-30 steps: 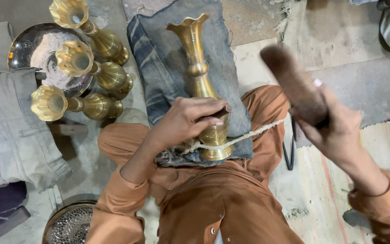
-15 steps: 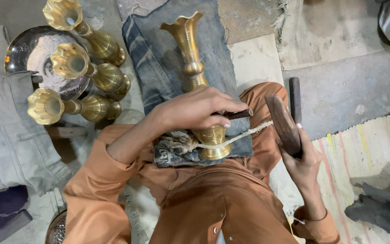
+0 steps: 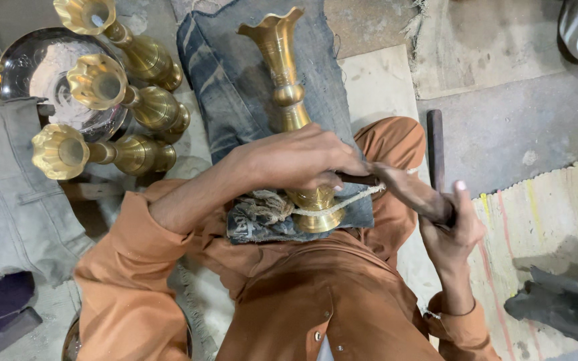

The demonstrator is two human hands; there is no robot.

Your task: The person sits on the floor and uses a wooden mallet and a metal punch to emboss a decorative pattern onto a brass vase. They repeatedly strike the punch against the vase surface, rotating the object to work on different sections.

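A tall brass vase (image 3: 281, 63) with a fluted mouth lies on a folded denim cloth (image 3: 232, 93) across my lap, and a pale cord (image 3: 349, 200) runs over its foot. My left hand (image 3: 302, 160) is closed over the vase's lower body and pinches a thin dark punch (image 3: 359, 179) against it. My right hand (image 3: 453, 230) grips a worn wooden mallet (image 3: 406, 190). The mallet's head is down at the punch's outer end, right beside my left fingers.
Three more brass vases (image 3: 135, 100) lie on their sides at the upper left, against a shiny metal bowl (image 3: 25, 67). Grey clothing (image 3: 8, 200) lies at the left. A dark metal bar (image 3: 435, 144) rests on the floor by my right knee, near a striped mat (image 3: 550, 220).
My right hand has swung the mallet down from raised at the right until it meets the punch. My left hand stayed on the vase.
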